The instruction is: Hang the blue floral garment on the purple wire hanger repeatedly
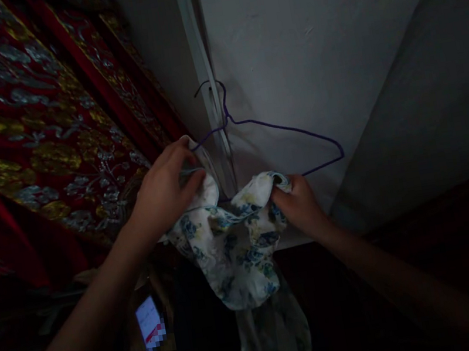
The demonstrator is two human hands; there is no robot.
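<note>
Pale wall [306, 39] behind purple hanger [271, 124]. Your left hand [168, 180], right hand [300, 203]: fingers pinching floral garment [240, 251] at upper edge; likely light, floppy; hold there.

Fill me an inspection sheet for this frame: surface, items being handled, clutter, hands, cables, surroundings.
Surface: upright pale panel behind the work; no worktop in view.
Items handled: floral garment, white with blue print, hanging down in folds; purple wire hanger, right end bare, left side running to the fabric.
Clutter: lit phone at lower left, partly pixelated; what supports it is too dark to tell.
Hands: left hand and right hand each grip the garment's upper edge.
Cables: nothing seen.
Surroundings: red cloth with gold and silver decoration at left; pale strip at the hanger's hook; dim lighting.
</note>
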